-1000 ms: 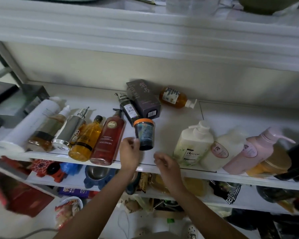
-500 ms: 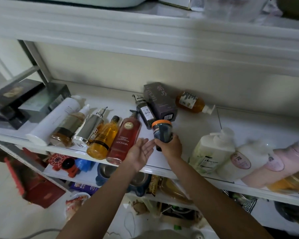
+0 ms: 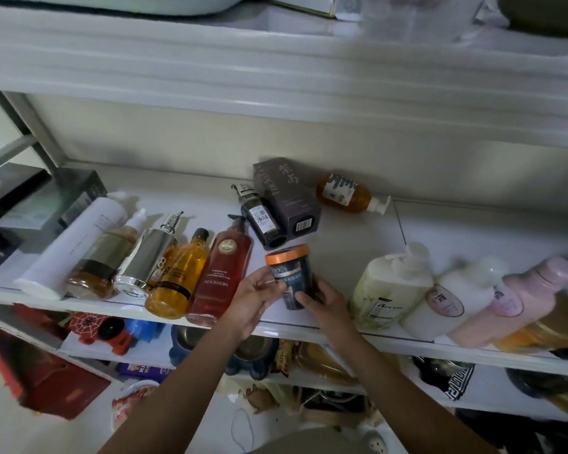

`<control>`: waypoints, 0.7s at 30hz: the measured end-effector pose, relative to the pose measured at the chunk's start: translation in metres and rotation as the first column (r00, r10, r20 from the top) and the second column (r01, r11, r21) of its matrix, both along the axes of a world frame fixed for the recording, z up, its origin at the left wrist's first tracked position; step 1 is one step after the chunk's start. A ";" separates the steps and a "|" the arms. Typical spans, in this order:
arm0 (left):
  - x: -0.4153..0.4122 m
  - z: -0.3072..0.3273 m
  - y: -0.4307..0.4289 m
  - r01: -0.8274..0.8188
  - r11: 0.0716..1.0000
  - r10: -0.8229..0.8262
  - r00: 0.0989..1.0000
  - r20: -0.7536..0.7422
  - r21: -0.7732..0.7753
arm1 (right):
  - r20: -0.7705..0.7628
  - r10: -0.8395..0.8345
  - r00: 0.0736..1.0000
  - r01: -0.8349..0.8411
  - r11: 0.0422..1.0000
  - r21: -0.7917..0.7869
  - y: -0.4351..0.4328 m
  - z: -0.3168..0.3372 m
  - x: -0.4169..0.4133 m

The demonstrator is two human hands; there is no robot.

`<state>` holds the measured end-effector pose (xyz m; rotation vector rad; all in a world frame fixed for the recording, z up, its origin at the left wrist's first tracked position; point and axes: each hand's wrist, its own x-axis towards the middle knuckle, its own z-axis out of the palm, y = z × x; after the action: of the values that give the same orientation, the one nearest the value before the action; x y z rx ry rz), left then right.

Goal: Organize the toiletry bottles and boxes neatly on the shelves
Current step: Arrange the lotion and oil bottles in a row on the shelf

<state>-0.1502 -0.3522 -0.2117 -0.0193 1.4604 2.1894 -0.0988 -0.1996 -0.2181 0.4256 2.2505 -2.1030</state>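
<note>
A dark blue jar with an orange lid [image 3: 292, 273] stands near the front of the white shelf [image 3: 358, 231]. My left hand [image 3: 258, 298] holds its left side and my right hand [image 3: 325, 306] grips its lower right. Left of the jar lies a row of bottles: a red one [image 3: 222, 273], an amber one [image 3: 177, 276], a silver one [image 3: 146, 257], a brown one [image 3: 102, 260] and a white tube [image 3: 69, 244]. Behind the jar lie a dark bottle [image 3: 261, 221], a purple box [image 3: 287, 198] and an orange pump bottle [image 3: 345, 193].
Pump bottles lie at the right: a cream one [image 3: 391, 286], a white one [image 3: 456, 296] and a pink one [image 3: 518, 299]. Dark boxes [image 3: 36, 204] sit at the far left. The lower shelf holds bowls [image 3: 253, 352], toys and packets. Another shelf [image 3: 276, 67] hangs overhead.
My right hand rose from the shelf edge and took the jar. My left hand let go, opened, then came back to the jar's left side. The camera shifted left.
</note>
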 end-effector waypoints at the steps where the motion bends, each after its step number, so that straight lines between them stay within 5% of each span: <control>1: 0.002 0.000 0.000 0.009 0.999 -0.011 0.999 -0.039 -0.045 | -0.038 -0.009 0.999 0.012 0.997 0.076 -0.001 -0.001 0.003; 4: 0.006 0.001 0.001 0.019 0.990 -0.039 0.989 -0.140 -0.139 | -0.113 -0.028 0.993 0.062 0.949 0.309 -0.009 -0.006 0.014; 9: 0.015 0.001 0.009 0.042 0.964 -0.123 0.945 -0.304 -0.262 | -0.149 -0.133 0.980 0.189 0.861 0.472 -0.018 -0.017 0.038; 21: 0.032 -0.002 0.033 -0.052 0.904 -0.162 0.877 -0.453 -0.423 | -0.153 -0.236 0.960 0.280 0.846 0.454 -0.012 -0.020 0.070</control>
<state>-0.1179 -0.3193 -0.2132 0.4450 2.1638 1.8565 -0.0285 -0.2120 -0.2385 0.6984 2.9111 -1.6664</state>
